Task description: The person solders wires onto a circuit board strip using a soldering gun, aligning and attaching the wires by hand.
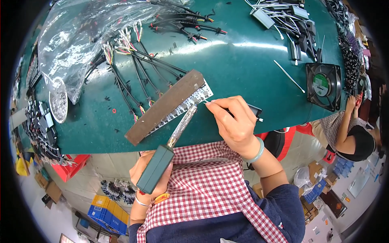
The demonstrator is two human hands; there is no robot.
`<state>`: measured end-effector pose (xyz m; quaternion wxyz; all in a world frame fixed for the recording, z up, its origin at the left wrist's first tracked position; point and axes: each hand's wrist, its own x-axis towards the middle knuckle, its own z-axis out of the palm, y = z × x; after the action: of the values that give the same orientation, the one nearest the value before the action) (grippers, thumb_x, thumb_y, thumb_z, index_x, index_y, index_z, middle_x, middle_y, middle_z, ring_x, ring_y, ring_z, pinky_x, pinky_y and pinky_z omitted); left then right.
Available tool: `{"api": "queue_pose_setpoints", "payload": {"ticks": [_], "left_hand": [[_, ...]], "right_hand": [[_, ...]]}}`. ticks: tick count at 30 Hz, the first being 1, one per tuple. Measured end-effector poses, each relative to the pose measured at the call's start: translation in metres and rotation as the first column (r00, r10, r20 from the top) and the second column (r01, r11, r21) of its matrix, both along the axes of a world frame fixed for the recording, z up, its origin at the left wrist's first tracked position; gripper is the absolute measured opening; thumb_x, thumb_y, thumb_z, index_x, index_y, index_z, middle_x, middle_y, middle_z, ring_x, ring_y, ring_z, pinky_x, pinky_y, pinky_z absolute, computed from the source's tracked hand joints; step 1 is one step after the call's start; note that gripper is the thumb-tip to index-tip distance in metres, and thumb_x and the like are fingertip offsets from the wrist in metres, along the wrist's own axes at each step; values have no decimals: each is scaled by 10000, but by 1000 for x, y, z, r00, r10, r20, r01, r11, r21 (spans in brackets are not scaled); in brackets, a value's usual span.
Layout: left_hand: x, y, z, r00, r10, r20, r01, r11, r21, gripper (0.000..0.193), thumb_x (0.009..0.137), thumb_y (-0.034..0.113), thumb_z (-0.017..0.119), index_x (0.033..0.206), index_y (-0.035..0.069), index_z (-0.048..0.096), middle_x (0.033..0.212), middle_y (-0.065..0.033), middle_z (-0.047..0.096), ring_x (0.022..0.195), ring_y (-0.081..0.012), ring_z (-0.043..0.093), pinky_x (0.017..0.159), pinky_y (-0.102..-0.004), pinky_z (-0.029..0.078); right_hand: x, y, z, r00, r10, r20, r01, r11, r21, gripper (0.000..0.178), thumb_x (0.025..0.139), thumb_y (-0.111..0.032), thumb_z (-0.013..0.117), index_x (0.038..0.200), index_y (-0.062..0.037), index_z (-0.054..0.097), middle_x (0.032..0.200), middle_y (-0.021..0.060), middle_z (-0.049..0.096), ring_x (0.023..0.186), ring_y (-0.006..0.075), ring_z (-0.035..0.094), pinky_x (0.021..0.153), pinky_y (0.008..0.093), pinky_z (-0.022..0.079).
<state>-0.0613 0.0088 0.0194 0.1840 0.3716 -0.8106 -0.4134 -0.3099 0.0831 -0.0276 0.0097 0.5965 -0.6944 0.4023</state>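
Note:
My left hand (139,172) is closed around the green handle of a soldering iron (156,170). The iron's silvery, crusted barrel (182,126) slants up to the right, its tip beside a white circuit board strip (206,90). A brown bar (166,107) lies slantwise over that strip and covers much of it. Right of the tip, the thumb and forefinger of my right hand (237,123) pinch a thin pale wire (206,101) at the board's edge. A small dark part with a white end (256,112) shows partly from behind this hand.
Black cables (139,69) with stripped coloured ends fan out left of the bar, near a clear plastic bag (77,36). A small bowl (59,101) stands at the left. Right are a black fan (323,86), a loose white tie (289,76) and wired parts (298,24). A co-worker (348,133) sits far right.

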Motion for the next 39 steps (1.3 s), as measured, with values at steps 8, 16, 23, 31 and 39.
{"api": "queue_pose_setpoints", "payload": {"ticks": [8, 16, 23, 31, 39], "left_hand": [[-1, 1, 2, 1000, -19, -9, 19, 1000, 16, 223, 702, -32, 769, 917, -35, 710, 910, -155, 686, 805, -293, 705, 749, -351, 565], [-4, -1, 5, 1000, -27, 16, 27, 1000, -8, 226, 693, -34, 771, 911, -31, 714, 907, -152, 687, 803, -293, 707, 744, -351, 567], [-5, 0, 1, 1000, -17, -14, 17, 1000, 15, 291, 703, 84, 777, 958, -29, 692, 890, -148, 671, 737, -265, 665, 675, -335, 513], [-5, 0, -3, 1000, -10, -21, 10, 1000, 18, 262, 701, 45, 778, 934, -38, 692, 872, -152, 677, 724, -278, 676, 648, -339, 518], [-7, 0, -7, 995, -60, -79, 53, 995, -85, 192, 717, -12, 761, 877, -52, 663, 834, -160, 667, 701, -288, 676, 609, -323, 518]], "right_hand": [[1, -1, 2, 1000, -20, 3, 20, 1000, 6, 327, 647, 113, 735, 952, -2, 703, 844, 96, 654, 704, 237, 615, 571, 303, 494], [1, -1, 1, 1000, -7, -5, 7, 1000, 11, 309, 659, 87, 712, 954, -2, 687, 845, 93, 641, 718, 238, 601, 586, 314, 492], [1, -1, 2, 1000, -21, 6, 20, 1000, 9, 356, 626, 120, 728, 956, -11, 703, 844, 89, 646, 709, 235, 610, 578, 309, 492], [1, 0, 2, 1000, -16, -6, 16, 1000, 22, 350, 626, 111, 726, 953, -11, 705, 841, 90, 645, 708, 236, 611, 579, 309, 492], [1, -1, 1, 1000, -18, -2, 18, 1000, 11, 324, 643, 105, 724, 946, -6, 703, 832, 94, 645, 707, 238, 610, 577, 311, 491]]}}
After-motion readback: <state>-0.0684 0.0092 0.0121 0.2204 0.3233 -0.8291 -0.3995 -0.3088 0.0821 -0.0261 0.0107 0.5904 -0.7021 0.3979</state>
